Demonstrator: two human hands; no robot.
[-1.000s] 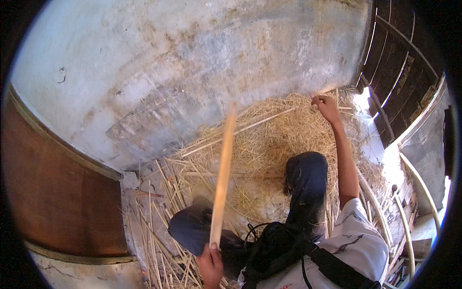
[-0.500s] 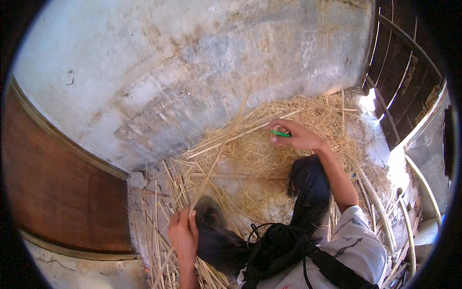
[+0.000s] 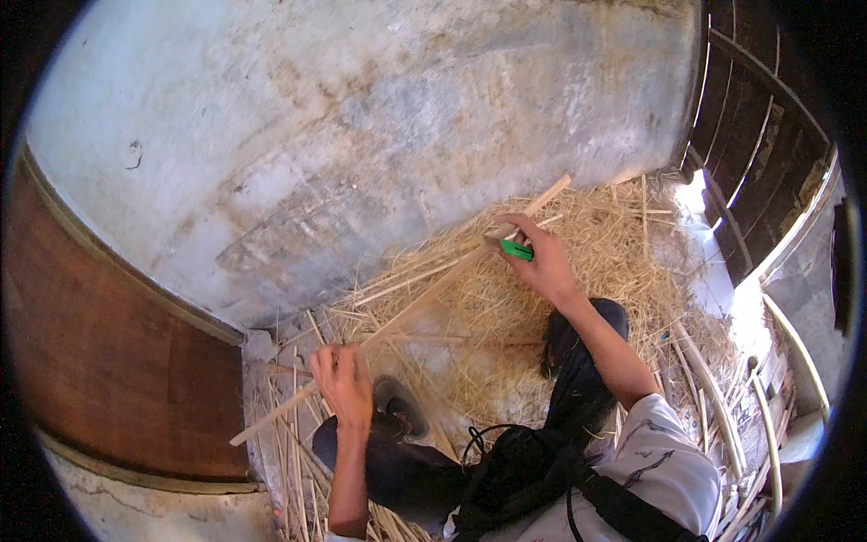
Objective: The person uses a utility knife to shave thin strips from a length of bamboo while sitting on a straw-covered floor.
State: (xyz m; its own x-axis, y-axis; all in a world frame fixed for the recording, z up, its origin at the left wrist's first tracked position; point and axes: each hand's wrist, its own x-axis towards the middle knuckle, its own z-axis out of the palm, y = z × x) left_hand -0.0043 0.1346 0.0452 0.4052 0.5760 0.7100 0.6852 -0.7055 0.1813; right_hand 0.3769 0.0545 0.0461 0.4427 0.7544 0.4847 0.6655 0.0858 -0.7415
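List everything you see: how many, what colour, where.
Long strip: one, tan, slanting across centre
Tool: one, green, centre
Shavings: many, yellow, centre
Loose strips: many, tan, lower left
Wall: one, stained grey, top
Plain panel: one, brown, left
Slatted panel: one, dark, upper right
Poles: several, pale, right
Bag with strap: one, black, bottom
Shirt: one, patterned white, lower right
Trousers: one pair, dark, bottom
Left grip: one, on the long strip
Right grip: one, on the tool
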